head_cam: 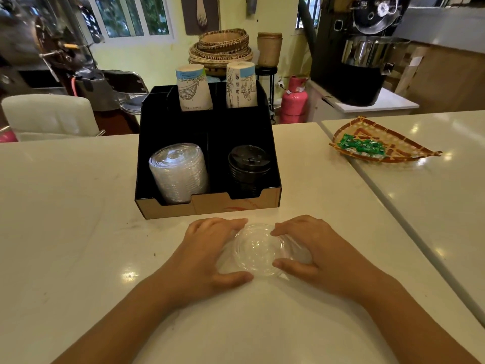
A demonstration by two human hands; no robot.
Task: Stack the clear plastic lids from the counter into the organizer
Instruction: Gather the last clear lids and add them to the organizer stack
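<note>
Head view: both hands' fingers (282,230) clasp a clear lid (258,249) lying flat, dome up, before the organizer (210,203).

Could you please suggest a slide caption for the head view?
Both hands, left hand and right hand, gather clear plastic lids on the white counter before the black cardboard organizer.

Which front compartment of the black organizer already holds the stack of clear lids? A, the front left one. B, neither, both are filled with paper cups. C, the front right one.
A: the stack of clear lids leans in the front left compartment of the organizer, while the black lids fill the front right one and the paper cups stand in the back slots.
</note>
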